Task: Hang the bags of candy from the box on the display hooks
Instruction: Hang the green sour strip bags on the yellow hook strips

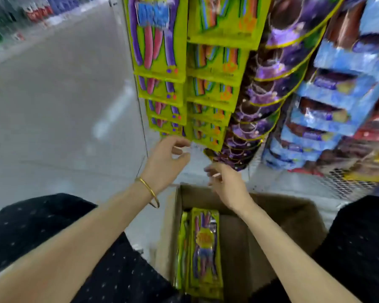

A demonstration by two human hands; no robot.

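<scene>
A cardboard box [278, 217] stands on the floor between my knees. Green candy bags [204, 250] stand on edge in its left part. Two columns of the same green bags [162, 88] hang on the display rack ahead. My left hand [169, 156] is raised just under the lowest hanging green bags, fingers loosely curled, with nothing visible in it. My right hand [225, 182] hovers above the box's far edge, below the purple bags, fingers relaxed and holding nothing. The frame is blurred.
Purple candy bags [269, 95] hang to the right of the green ones, then blue packs [328, 101] further right. A wire mesh shelf [315, 182] runs low behind the box. The grey aisle floor [53, 106] stretches away on the left.
</scene>
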